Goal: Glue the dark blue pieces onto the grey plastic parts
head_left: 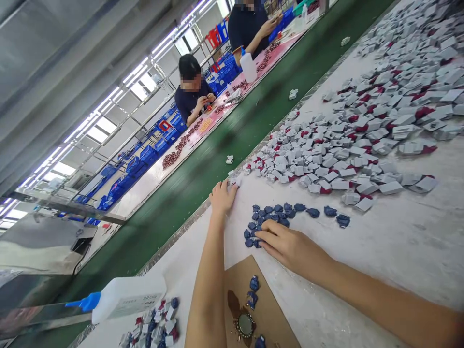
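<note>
My left hand [222,198] is at the near edge of the green belt, its fingers closed around a small light-grey plastic piece [234,180] that is partly hidden. My right hand [282,243] reaches in over a cluster of small dark blue molded pieces [278,208]. Its fingertips are pinched on a blue piece at the cluster's left side, mostly covered by the fingers. Below my hands lies a brown board [266,302] with a few blue pieces [254,283] and a small round dish [244,325] on a dark wet stain.
A large heap of light-grey and dark red pieces [348,159] spreads across the right of the table. A white bottle with a blue nozzle [126,297] lies beside a mixed pile [155,326]. Beyond the green belt [203,179], two people work at a pink-topped table [217,113].
</note>
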Available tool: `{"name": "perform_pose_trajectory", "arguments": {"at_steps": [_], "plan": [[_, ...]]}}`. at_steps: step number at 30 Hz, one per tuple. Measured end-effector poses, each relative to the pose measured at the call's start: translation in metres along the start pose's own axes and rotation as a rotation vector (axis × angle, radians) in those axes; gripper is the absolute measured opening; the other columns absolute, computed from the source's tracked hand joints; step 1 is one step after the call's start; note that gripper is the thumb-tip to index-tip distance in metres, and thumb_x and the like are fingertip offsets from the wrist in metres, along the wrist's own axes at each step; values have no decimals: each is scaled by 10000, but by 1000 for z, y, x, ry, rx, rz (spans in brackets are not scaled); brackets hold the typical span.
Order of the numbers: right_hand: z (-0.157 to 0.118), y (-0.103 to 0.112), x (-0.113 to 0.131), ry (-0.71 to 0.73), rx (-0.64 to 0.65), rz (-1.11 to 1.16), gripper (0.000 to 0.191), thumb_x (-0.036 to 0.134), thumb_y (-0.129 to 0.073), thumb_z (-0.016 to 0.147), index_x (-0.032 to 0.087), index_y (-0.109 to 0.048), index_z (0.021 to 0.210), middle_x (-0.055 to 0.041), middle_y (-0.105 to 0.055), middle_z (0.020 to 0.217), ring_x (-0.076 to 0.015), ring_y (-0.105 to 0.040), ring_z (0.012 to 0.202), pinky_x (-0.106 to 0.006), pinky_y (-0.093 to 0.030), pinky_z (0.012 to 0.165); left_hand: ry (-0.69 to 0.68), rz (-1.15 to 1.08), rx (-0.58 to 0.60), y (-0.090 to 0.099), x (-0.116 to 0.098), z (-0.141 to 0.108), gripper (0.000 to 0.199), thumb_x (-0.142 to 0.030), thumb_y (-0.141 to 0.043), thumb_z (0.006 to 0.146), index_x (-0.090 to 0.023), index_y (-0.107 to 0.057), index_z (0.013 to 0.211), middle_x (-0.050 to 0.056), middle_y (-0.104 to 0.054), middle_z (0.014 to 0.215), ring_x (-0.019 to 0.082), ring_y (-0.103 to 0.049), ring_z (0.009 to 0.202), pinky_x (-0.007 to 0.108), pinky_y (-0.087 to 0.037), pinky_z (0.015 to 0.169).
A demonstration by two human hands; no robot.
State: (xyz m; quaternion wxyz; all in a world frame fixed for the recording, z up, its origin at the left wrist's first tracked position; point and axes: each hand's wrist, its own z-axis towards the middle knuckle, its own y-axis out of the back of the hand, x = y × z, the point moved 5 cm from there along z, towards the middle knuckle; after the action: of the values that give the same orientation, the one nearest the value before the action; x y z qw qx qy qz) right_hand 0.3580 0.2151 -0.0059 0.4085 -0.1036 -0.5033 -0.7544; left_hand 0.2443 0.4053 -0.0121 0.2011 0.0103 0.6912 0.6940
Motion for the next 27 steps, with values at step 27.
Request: {"name": "perform_pose_trajectory", "arguments": {"at_steps": [27], "plan": [[2, 3, -3, -84, -66, 328, 161, 235, -447, 852, 173, -594, 836, -45, -576, 791, -141, -569, 693, -278, -476, 648, 183, -868, -201, 46, -28, -100, 388, -196, -488, 783, -197, -371, 1153, 29, -548, 928, 117, -583, 768, 248, -464, 634]]}}
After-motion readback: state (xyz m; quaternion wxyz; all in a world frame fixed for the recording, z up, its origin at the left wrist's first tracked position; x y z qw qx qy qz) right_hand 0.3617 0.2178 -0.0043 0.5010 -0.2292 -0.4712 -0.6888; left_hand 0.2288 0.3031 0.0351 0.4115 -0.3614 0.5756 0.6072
